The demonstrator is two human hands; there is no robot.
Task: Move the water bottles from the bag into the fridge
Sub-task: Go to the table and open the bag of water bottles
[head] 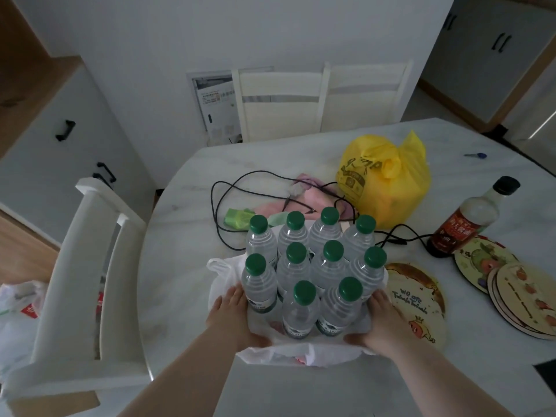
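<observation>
Ten clear plastic water bottles with green caps (313, 266) stand upright, packed together, on the thin white plastic bag (288, 355), whose sides lie pushed down around their bases; I read that as done to bare the bottles for lifting; none has left the bag, and no fridge is in view. Left hand (230, 319) lies flat against the cluster's left side, fingers spread on the bag film; right hand (382, 322) mirrors it on the right; neither is closed on a single bottle, both seem to steady the group or press the film lower. The bag sits near the front edge of the pale marble-look table (186, 266); the white wooden chair (90, 266) crowds the left. Just right of the right hand lies a round printed placemat (418, 299); behind the bottles a black cable (219, 206) loops, near a yellow plastic bag (385, 182) and a dark sauce bottle (469, 218); lifting straight up looks the clearest way out.
</observation>
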